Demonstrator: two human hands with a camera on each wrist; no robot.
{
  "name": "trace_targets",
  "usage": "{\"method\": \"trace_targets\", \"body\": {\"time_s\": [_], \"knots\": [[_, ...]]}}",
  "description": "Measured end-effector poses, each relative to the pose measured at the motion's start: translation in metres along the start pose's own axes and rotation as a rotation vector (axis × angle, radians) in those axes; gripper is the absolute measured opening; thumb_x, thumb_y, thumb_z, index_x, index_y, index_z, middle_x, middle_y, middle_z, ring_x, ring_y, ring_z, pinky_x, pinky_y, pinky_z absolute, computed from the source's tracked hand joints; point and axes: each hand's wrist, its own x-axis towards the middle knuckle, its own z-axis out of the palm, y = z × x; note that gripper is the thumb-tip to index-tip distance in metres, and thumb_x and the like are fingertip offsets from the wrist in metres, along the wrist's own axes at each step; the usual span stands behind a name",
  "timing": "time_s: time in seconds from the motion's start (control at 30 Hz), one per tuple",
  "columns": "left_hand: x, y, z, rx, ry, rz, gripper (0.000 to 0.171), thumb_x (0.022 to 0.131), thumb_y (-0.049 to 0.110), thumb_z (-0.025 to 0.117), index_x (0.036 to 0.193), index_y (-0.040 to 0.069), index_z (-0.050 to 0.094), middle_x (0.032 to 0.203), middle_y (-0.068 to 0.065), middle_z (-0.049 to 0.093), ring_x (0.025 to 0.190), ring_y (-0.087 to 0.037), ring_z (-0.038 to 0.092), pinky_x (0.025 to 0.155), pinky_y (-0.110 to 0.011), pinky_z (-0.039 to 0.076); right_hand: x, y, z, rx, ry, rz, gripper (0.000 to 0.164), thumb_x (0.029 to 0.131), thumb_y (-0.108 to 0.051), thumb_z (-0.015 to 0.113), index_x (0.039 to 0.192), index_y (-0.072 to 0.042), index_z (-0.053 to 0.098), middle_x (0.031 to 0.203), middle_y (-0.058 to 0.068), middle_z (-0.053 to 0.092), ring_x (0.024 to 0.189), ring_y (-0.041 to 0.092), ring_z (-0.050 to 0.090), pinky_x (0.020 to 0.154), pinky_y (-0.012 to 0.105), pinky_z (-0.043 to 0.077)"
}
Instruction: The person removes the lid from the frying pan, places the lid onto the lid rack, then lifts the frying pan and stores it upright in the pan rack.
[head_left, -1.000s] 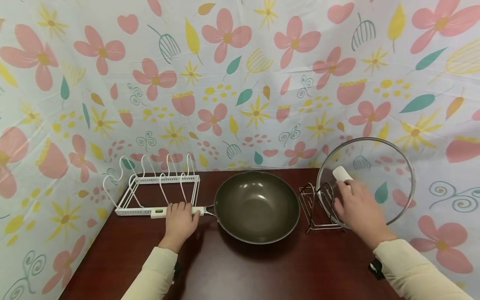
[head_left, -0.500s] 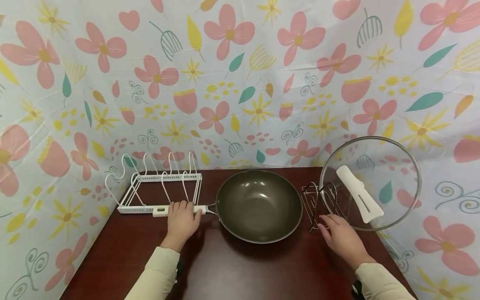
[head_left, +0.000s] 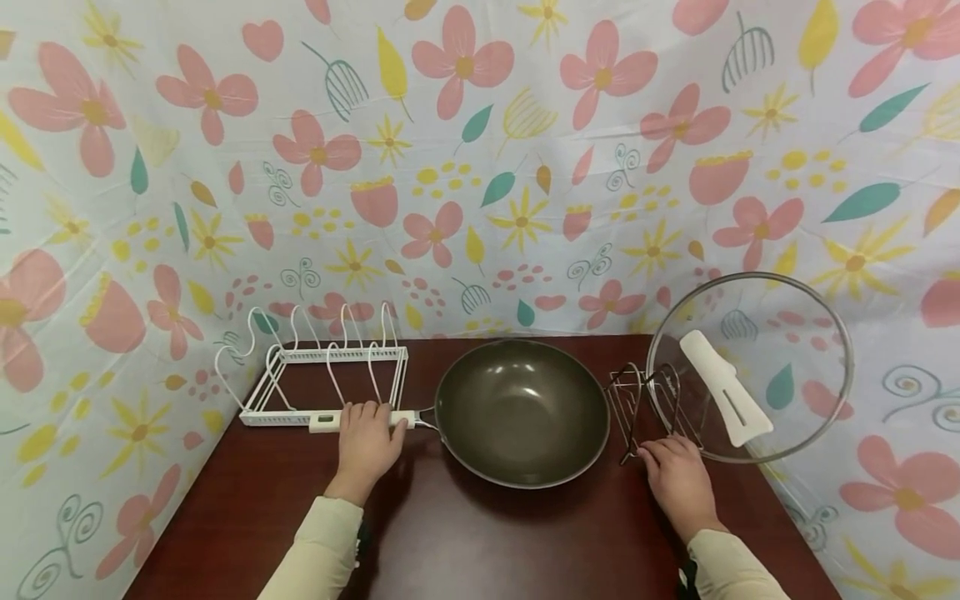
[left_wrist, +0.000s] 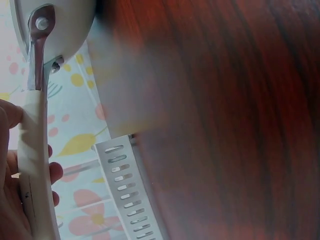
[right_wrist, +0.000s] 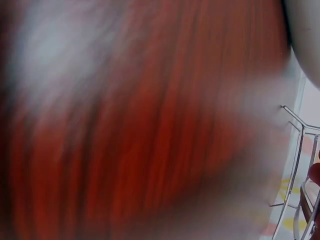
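A wok [head_left: 522, 417], dark inside and pale outside, sits in the middle of the table. My left hand [head_left: 367, 446] grips its white handle [left_wrist: 35, 160], fingers wrapped round it in the left wrist view. On the right, a glass lid [head_left: 802, 358] with a metal rim and a long white handle [head_left: 723, 387] stands tilted up in a small wire lid rack [head_left: 630, 417]. My right hand [head_left: 678, 483] holds the front wire of that rack, its fingertips [right_wrist: 315, 172] at the wires in the right wrist view.
Beyond my left hand stands a white metal pan rack [head_left: 324, 355] with several looped dividers, its slotted rail [left_wrist: 125, 185] near the handle. Flower-printed cloth [head_left: 480, 167] rises behind and beside the dark red wooden table [head_left: 517, 550].
My right hand has let go of the lid's handle and moved down and left to the wire rack's front. The lid stays standing. My left hand keeps its grip.
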Motion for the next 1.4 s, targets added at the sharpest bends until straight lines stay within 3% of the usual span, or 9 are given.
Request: {"method": "trace_targets", "body": {"time_s": [0.37,0.7,1.4], "knots": [[-0.001,0.000,0.005,-0.034,0.047,0.001,0.043,0.097,0.038,0.063,0.117,0.000,0.068,0.112,-0.019,0.063,0.113,-0.041,0.052,0.115,-0.060,0.024,0.006,0.003,0.007,0.021,0.047,0.072,0.015,0.083,-0.002,0.078,0.095,0.006,0.075,0.089,0.020,0.072,0.102,0.044,0.061,0.103,0.055,0.039],[-0.002,-0.002,0.003,-0.052,0.031,0.002,0.044,0.097,0.038,0.062,0.116,-0.001,0.067,0.112,-0.020,0.063,0.113,-0.042,0.051,0.116,-0.061,0.022,0.006,0.011,0.012,0.068,0.067,0.120,0.017,0.085,-0.003,0.078,0.099,0.004,0.076,0.093,0.020,0.072,0.108,0.044,0.058,0.104,0.053,0.038],[-0.001,-0.003,0.000,-0.058,0.027,0.017,0.043,0.098,0.038,0.063,0.117,0.000,0.068,0.111,-0.018,0.063,0.113,-0.041,0.052,0.116,-0.060,0.023,0.006,0.036,0.013,0.111,0.050,0.102,0.016,0.081,-0.003,0.080,0.097,-0.001,0.077,0.095,0.017,0.074,0.112,0.043,0.059,0.097,0.058,0.042]]}}
